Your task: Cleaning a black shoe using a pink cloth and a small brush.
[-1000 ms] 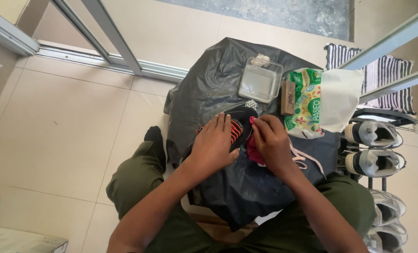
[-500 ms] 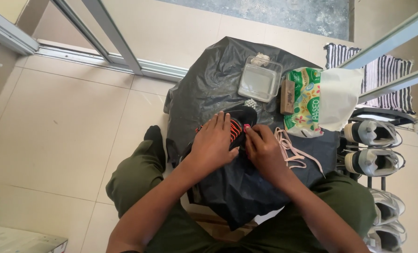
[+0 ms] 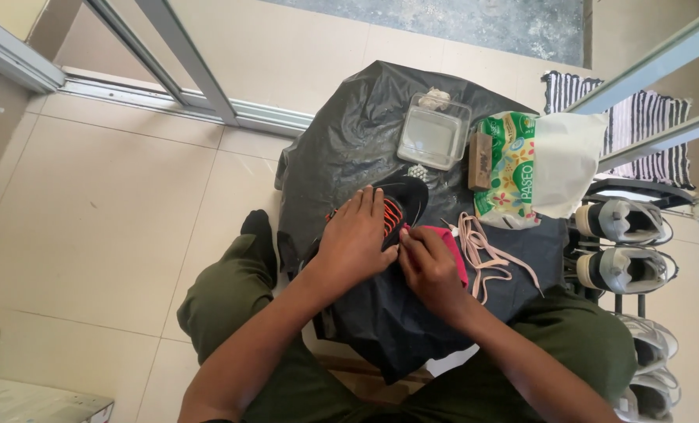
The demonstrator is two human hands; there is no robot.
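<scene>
Black shoe (image 3: 400, 205) with orange stripes.

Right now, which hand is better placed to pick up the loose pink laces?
Probably the right hand: the pink laces lie just beside it on the black plastic sheet, while the left hand rests across the black shoe, farther away.

I see my left hand (image 3: 355, 240) lying flat, palm down, fingers spread and pointing up-frame. My right hand (image 3: 428, 266) curls beside it — fingertips pinched, touching the left's. Both forearms angle inward from my knees — bare, elbows bent.
</scene>
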